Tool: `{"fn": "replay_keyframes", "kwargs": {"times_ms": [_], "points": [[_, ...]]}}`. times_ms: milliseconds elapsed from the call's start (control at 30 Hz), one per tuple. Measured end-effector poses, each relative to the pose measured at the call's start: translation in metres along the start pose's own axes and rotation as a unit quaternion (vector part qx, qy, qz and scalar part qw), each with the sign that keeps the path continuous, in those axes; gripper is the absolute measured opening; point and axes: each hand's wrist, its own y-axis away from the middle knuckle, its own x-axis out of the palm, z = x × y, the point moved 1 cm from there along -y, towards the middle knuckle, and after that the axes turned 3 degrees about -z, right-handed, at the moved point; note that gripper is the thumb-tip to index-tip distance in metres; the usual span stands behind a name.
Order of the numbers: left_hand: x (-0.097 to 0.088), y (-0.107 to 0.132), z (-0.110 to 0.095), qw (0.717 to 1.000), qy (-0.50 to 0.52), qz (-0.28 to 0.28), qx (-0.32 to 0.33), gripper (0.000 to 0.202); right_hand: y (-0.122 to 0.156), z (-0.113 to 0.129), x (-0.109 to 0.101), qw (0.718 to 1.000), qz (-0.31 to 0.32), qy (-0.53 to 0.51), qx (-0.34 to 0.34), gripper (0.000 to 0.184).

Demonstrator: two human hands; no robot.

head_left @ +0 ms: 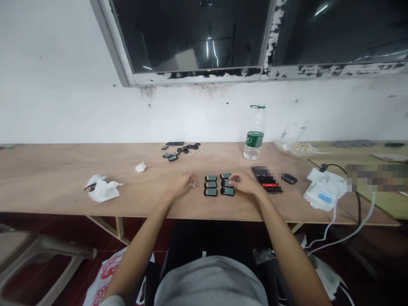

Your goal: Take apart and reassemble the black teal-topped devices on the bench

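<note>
Several small black oval cases with grey-green circuit boards in them lie in two columns; one is the lower-left case (211, 192). My right hand (245, 182) is over the right column, its thumb and forefinger bent together at the edge of the middle-right case (225, 183). Whatever sits between those fingertips is too small to make out. Left of the columns, my left hand (185, 183) rests low over the table, its fingers smeared by motion. Small brass-coloured pieces (197, 184) lie beside its fingertips.
Farther back are a pile of black cases (188, 148) and scattered small white bits (196, 152). A water bottle (253, 140), phone (267, 180), black fob (289, 178) and white cabled device (323, 193) stand or lie to the right. Crumpled tissues (105, 190) are at left.
</note>
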Motion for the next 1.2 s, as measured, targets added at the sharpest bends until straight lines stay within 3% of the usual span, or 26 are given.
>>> {"fn": "replay_keyframes", "kwargs": {"times_ms": [200,333,500,633,933,1200], "points": [[0.003,0.001,0.002,1.000,0.018,0.003,0.011,0.028,0.002,0.003,-0.002,0.999,-0.039,0.026,-0.013,0.011],[0.001,0.001,0.001,0.999,0.034,-0.006,0.021,0.034,0.006,0.020,-0.004,0.992,-0.085,0.046,-0.079,0.013],[-0.005,0.001,-0.001,0.999,0.018,-0.004,0.029,0.038,0.014,0.050,0.007,0.986,-0.001,0.043,-0.159,0.020],[-0.007,0.001,0.000,1.000,0.008,-0.013,0.027,0.037,0.018,0.060,0.024,0.977,0.059,0.054,-0.199,0.021],[-0.012,0.002,0.001,1.000,0.000,-0.004,0.028,0.039,0.022,0.060,0.031,0.968,0.117,0.049,-0.215,0.008],[-0.017,0.003,-0.008,0.999,-0.015,-0.016,0.036,0.033,0.030,0.071,0.030,0.977,0.065,0.134,-0.155,0.013]]}}
